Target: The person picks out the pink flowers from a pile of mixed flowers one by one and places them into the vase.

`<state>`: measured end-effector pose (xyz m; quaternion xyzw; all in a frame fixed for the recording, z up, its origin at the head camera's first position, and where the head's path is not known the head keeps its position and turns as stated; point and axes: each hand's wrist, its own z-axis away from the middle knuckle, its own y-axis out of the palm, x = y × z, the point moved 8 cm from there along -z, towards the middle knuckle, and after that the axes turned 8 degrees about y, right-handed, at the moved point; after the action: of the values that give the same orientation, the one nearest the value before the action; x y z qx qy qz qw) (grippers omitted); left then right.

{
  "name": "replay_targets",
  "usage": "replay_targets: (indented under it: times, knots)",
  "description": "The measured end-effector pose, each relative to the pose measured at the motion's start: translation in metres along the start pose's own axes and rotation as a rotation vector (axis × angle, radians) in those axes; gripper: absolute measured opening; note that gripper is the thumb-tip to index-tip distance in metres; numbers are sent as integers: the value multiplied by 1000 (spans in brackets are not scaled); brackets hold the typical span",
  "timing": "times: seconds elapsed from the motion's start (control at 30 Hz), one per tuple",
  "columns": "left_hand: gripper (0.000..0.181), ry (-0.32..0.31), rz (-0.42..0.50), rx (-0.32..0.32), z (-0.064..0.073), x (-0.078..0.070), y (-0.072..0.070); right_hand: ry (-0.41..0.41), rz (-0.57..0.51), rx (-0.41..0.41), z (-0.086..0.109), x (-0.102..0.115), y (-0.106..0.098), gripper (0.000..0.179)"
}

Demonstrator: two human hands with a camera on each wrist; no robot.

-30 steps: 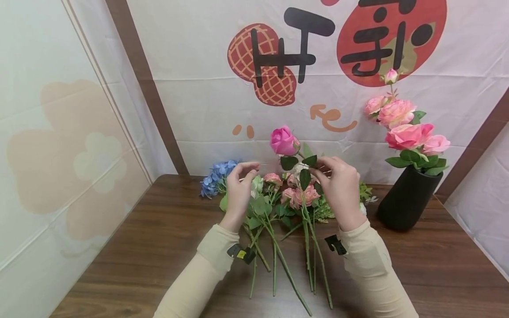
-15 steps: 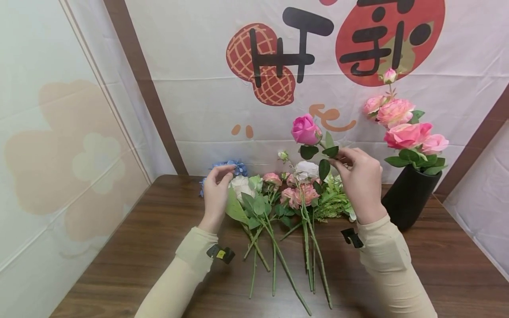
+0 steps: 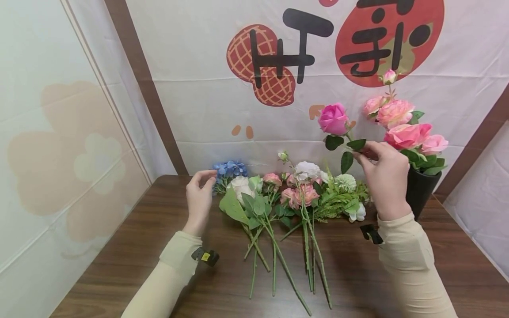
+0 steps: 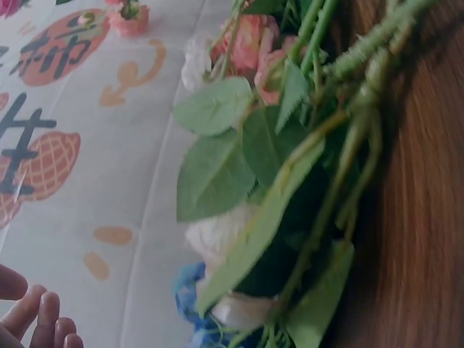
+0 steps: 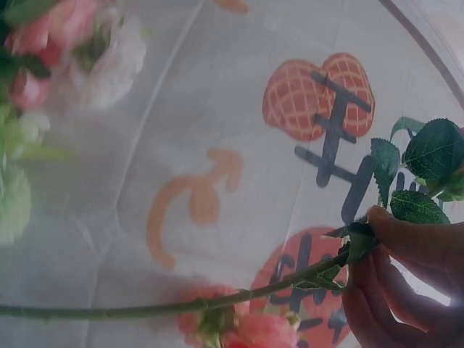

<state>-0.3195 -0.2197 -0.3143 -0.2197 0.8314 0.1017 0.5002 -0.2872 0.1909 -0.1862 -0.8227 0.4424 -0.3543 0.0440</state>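
My right hand (image 3: 383, 176) pinches the stem of a magenta rose (image 3: 333, 119) just under its leaves, thumb against fingers. In the right wrist view the rose's long green stem (image 5: 167, 308) runs from the fingers out to the left. The bloom is held up in front of the backdrop, left of the black vase (image 3: 423, 190), which the hand partly covers. My left hand (image 3: 200, 194) holds nothing, its fingers loosely bent. It hovers over the table's left part beside the blue hydrangea (image 3: 230, 168) and the white rose (image 3: 240, 189).
Several flowers lie on the brown table (image 3: 139, 247), stems toward me: coral blooms (image 3: 300, 196), a white bloom (image 3: 307, 171) and a round pale-green flower (image 3: 345, 182). Pink roses (image 3: 407, 134) stand in the tilted-looking vase. A printed cloth backdrop (image 3: 191, 110) hangs behind.
My right hand has carried the magenta rose to the right and slightly up, toward the vase. My left hand has drawn away to the left, uncovering the white rose.
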Motion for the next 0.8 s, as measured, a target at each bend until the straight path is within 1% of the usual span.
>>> replay_targets:
  times: [0.03, 0.13, 0.2, 0.27, 0.4, 0.57, 0.67, 0.8]
  knots:
    - [22, -2, -9, 2, 0, 0, -2, 3, 9, -7, -2, -2, -3, 15]
    - [23, -31, -41, 6, 3, -6, -9, 5, 33, -29, -7, -6, -13, 15]
    - [23, -36, -56, 2, 1, 1, -14, 13, 53, -47, -10, -8, -19, 15]
    - [22, -50, -59, -3, 1, 3, -18, 38, 57, -62, -13, -12, -25, 16]
    - [22, -47, -92, -16, -4, 22, -27, 84, 49, -85, -19, -17, -36, 18]
    - [22, -44, -115, -30, -4, 32, -36, 59, 32, -127, -25, -18, -49, 17]
    - [21, -64, -125, -29, -4, 36, -41, 58, 16, -155, -28, -18, -56, 16]
    - [22, -82, -174, -25, -4, 41, -49, 71, 10, -189, -32, -18, -65, 15]
